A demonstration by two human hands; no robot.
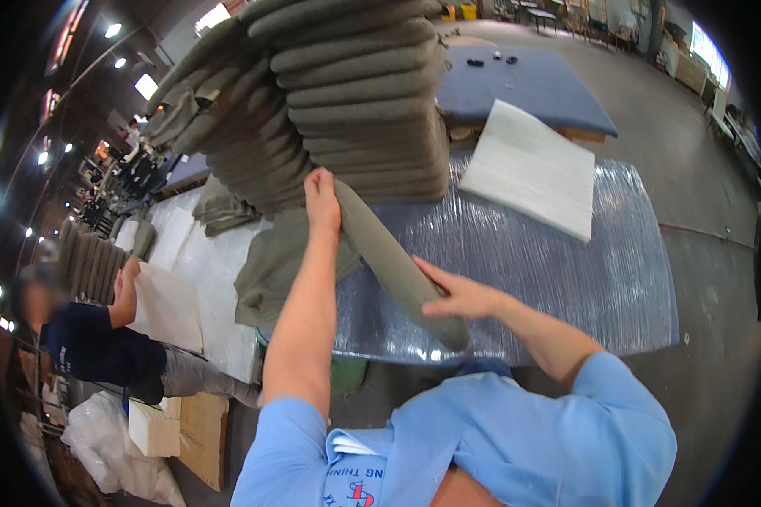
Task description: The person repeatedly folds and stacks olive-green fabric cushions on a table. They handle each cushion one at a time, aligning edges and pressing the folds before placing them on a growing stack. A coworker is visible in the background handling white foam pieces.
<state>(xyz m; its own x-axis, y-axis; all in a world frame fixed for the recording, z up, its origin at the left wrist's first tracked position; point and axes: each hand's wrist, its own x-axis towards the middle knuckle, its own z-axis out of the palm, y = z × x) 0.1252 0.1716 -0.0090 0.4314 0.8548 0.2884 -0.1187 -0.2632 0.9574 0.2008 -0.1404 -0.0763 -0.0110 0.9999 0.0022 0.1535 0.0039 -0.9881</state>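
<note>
An olive-green cushion (389,258) stands on its narrow edge in front of me, slanting from upper left to lower right. At its far end my left hand (322,203) is closed round the corner. Lower down, my right hand (463,291) rests against its right side, with thumb and forefinger spread apart; the other fingers are partly hidden. Just behind my left hand rises a tall stack of similar cushions (364,110). Loose olive-green fabric (271,270) lies on the table to the left of the cushion, partly behind my left forearm.
The table (558,287) is covered in shiny plastic film. A white foam sheet (537,173) lies at its far right, before a blue-topped table (516,84). On the left, a co-worker (101,338) holds a white panel (167,304) near more stacked cushions (93,262).
</note>
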